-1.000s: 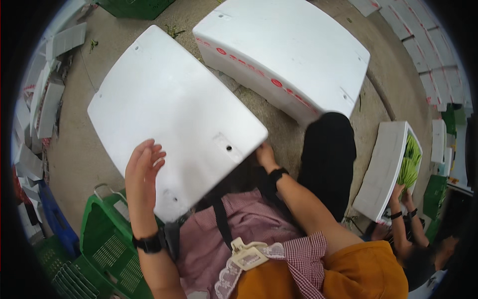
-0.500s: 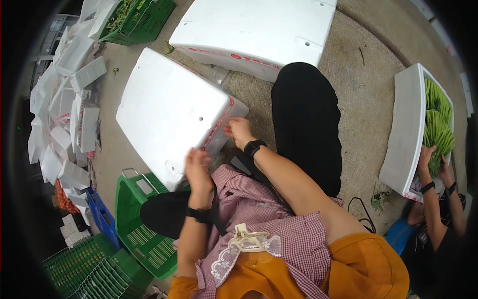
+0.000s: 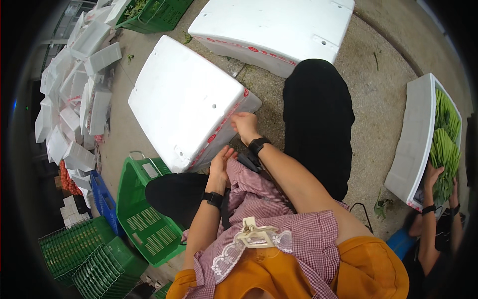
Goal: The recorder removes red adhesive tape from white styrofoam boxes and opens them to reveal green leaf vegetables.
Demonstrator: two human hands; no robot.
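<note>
A white foam box with a lid and a red printed band along its near side lies tilted before my knees. Against that side is my right hand, its fingers curled in a closed pinch; whatever is between them is too small to make out. My left hand is lower, close to the box's near bottom edge, with its fingers loosely bent and apart and nothing visible in them. Just right of it, a dark object rests by my checked apron, partly hidden.
A second white foam box stands beyond. At right, another person's hands handle green vegetables in an open foam box. Green crates and a blue crate are at left, below piled foam boxes.
My left hand has come down and right from the lid's near edge to beside the box's lower side. My right hand stays at the side, its fingers more curled. The view has shifted slightly.
</note>
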